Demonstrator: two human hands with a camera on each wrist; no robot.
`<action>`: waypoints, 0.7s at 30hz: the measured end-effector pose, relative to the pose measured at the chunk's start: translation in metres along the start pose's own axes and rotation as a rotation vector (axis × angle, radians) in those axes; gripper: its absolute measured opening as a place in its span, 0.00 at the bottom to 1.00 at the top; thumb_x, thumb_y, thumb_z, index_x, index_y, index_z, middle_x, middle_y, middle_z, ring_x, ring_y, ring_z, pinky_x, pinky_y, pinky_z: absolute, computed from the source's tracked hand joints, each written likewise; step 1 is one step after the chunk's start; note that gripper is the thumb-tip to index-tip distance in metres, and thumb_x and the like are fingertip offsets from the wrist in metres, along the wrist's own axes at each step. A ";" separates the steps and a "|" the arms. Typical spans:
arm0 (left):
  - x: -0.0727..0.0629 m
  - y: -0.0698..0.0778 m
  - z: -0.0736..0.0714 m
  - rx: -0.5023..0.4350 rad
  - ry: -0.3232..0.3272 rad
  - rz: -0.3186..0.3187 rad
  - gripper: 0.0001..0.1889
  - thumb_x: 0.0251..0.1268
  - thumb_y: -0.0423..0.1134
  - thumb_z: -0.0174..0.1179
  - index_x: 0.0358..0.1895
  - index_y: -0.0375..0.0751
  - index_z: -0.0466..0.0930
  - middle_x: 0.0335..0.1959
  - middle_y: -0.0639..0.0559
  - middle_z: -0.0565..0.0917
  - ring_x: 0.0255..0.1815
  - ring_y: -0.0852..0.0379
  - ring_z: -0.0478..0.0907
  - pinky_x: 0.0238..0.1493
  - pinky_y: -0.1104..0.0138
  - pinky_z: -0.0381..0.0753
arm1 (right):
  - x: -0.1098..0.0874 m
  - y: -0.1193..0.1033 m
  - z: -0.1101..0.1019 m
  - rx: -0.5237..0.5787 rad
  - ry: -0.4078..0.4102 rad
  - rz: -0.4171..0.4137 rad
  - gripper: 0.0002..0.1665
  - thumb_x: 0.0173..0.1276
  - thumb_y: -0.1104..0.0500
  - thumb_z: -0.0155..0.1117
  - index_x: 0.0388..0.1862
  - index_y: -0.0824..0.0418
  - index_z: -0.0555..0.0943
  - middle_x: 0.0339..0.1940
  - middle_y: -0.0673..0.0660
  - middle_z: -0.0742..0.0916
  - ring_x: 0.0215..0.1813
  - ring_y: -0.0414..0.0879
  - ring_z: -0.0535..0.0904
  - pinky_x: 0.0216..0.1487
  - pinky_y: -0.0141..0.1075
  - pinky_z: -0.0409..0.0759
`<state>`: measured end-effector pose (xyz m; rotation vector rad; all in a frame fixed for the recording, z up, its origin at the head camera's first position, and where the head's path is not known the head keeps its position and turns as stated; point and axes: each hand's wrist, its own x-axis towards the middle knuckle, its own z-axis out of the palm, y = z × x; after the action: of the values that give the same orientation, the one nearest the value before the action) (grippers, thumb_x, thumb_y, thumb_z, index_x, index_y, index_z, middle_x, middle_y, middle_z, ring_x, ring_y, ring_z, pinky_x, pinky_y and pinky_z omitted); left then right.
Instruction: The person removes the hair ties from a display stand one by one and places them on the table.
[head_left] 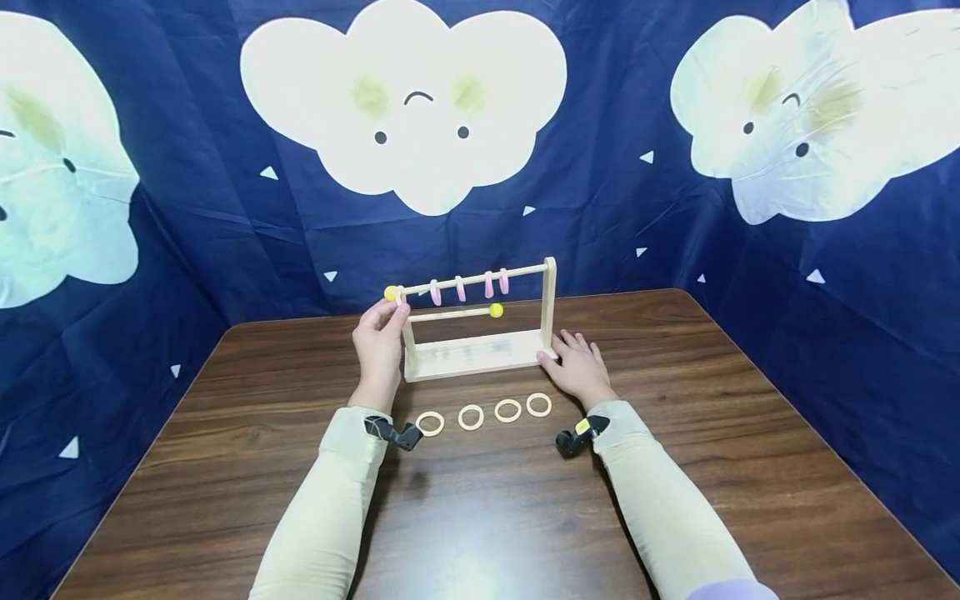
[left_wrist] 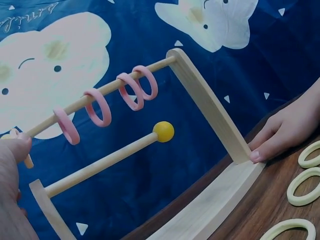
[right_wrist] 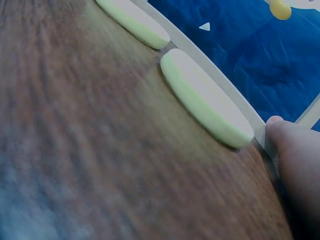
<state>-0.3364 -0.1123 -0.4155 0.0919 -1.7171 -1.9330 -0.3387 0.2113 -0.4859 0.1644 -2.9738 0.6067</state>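
A wooden rack (head_left: 480,354) stands on the table with an upper and a lower rod, each tipped with a yellow ball. Several pink rings (left_wrist: 98,108) hang spaced along the upper rod (left_wrist: 112,86). At that rod's left end, beside the yellow ball (head_left: 391,293), my left hand (head_left: 378,350) pinches a light-coloured ring (head_left: 400,296) between thumb and fingers; part of the ring is hidden. My right hand (head_left: 577,367) rests at the rack's right end, thumb pressing the base corner and fingers spread on the table. The lower rod (left_wrist: 102,165) bears no ring.
Several pale yellow rings (head_left: 471,417) lie flat in a row on the brown table (head_left: 480,500), in front of the rack. A dark blue curtain (head_left: 600,233) with white clouds hangs behind and at both sides. Each wrist wears a small black camera (head_left: 573,442).
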 end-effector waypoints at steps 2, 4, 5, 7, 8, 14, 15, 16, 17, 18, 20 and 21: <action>0.000 0.000 -0.001 -0.007 0.007 0.006 0.13 0.65 0.35 0.69 0.45 0.26 0.86 0.62 0.40 0.78 0.65 0.53 0.74 0.63 0.64 0.76 | 0.000 -0.001 0.000 0.005 0.002 -0.001 0.42 0.77 0.32 0.44 0.79 0.56 0.64 0.80 0.62 0.64 0.81 0.64 0.51 0.78 0.61 0.44; 0.001 0.001 -0.002 -0.022 0.011 0.009 0.13 0.65 0.34 0.69 0.45 0.25 0.85 0.61 0.40 0.79 0.64 0.52 0.75 0.62 0.65 0.76 | -0.001 -0.001 -0.001 0.007 0.004 -0.001 0.42 0.78 0.33 0.44 0.79 0.56 0.65 0.80 0.62 0.64 0.81 0.64 0.51 0.78 0.61 0.44; 0.001 0.002 -0.003 -0.029 0.012 0.007 0.13 0.65 0.34 0.69 0.45 0.25 0.85 0.61 0.40 0.79 0.64 0.53 0.75 0.62 0.65 0.77 | -0.001 -0.001 -0.001 0.005 0.004 -0.001 0.42 0.77 0.32 0.44 0.79 0.56 0.65 0.80 0.62 0.64 0.81 0.64 0.51 0.78 0.61 0.44; 0.002 0.003 -0.004 -0.045 0.016 0.000 0.13 0.65 0.33 0.69 0.46 0.24 0.85 0.61 0.40 0.79 0.63 0.53 0.76 0.61 0.66 0.77 | 0.000 -0.001 -0.001 0.007 0.005 0.001 0.42 0.77 0.33 0.44 0.79 0.56 0.65 0.80 0.62 0.64 0.81 0.64 0.51 0.78 0.61 0.43; 0.002 0.004 -0.004 -0.055 0.018 -0.005 0.13 0.65 0.33 0.69 0.46 0.24 0.84 0.61 0.40 0.79 0.62 0.53 0.77 0.60 0.66 0.78 | 0.000 0.000 -0.001 0.005 0.004 0.001 0.42 0.77 0.32 0.44 0.79 0.56 0.65 0.80 0.62 0.64 0.81 0.64 0.51 0.78 0.61 0.43; 0.007 0.007 -0.009 -0.066 0.036 -0.031 0.14 0.65 0.34 0.69 0.46 0.25 0.84 0.60 0.39 0.81 0.59 0.55 0.79 0.60 0.68 0.77 | 0.001 0.001 0.000 0.001 -0.005 0.001 0.42 0.77 0.32 0.44 0.80 0.55 0.64 0.81 0.62 0.64 0.82 0.63 0.50 0.78 0.61 0.43; 0.008 0.007 -0.010 -0.063 0.040 -0.033 0.13 0.65 0.35 0.70 0.46 0.26 0.84 0.60 0.39 0.81 0.59 0.55 0.79 0.61 0.68 0.77 | 0.001 0.001 0.000 -0.001 -0.007 0.001 0.42 0.78 0.32 0.44 0.80 0.55 0.64 0.81 0.62 0.63 0.82 0.63 0.50 0.78 0.61 0.43; 0.009 0.008 -0.011 -0.062 0.041 -0.036 0.13 0.65 0.35 0.70 0.46 0.26 0.84 0.60 0.39 0.81 0.59 0.55 0.79 0.61 0.68 0.77 | 0.001 0.001 0.000 -0.002 -0.009 0.002 0.42 0.78 0.32 0.43 0.80 0.55 0.64 0.81 0.62 0.63 0.82 0.63 0.50 0.78 0.61 0.43; 0.010 0.008 -0.012 -0.062 0.045 -0.037 0.14 0.65 0.35 0.70 0.46 0.27 0.84 0.59 0.40 0.81 0.58 0.56 0.79 0.61 0.68 0.77 | 0.001 0.001 0.000 -0.002 -0.011 0.003 0.42 0.78 0.32 0.43 0.80 0.55 0.63 0.81 0.62 0.63 0.82 0.63 0.50 0.78 0.61 0.43; 0.010 0.008 -0.012 -0.063 0.049 -0.037 0.14 0.65 0.35 0.70 0.46 0.27 0.84 0.59 0.40 0.82 0.57 0.57 0.79 0.61 0.68 0.77 | 0.002 0.001 0.001 -0.002 -0.012 0.004 0.42 0.78 0.32 0.43 0.80 0.55 0.63 0.81 0.62 0.63 0.82 0.63 0.50 0.78 0.61 0.43; 0.013 0.008 -0.014 -0.071 0.056 -0.039 0.14 0.65 0.36 0.70 0.46 0.27 0.84 0.57 0.40 0.82 0.54 0.58 0.80 0.60 0.69 0.77 | 0.002 0.001 0.001 -0.002 -0.012 0.006 0.42 0.78 0.32 0.43 0.80 0.55 0.63 0.81 0.62 0.63 0.82 0.63 0.50 0.78 0.61 0.43; 0.014 0.009 -0.015 -0.074 0.057 -0.040 0.14 0.65 0.36 0.70 0.46 0.28 0.84 0.56 0.41 0.83 0.52 0.59 0.80 0.59 0.69 0.77 | 0.002 0.001 0.002 -0.002 -0.011 0.006 0.42 0.78 0.32 0.43 0.80 0.55 0.63 0.81 0.62 0.63 0.82 0.63 0.50 0.78 0.61 0.43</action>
<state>-0.3396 -0.1323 -0.4058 0.1536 -1.6172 -2.0015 -0.3409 0.2113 -0.4876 0.1588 -2.9867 0.6051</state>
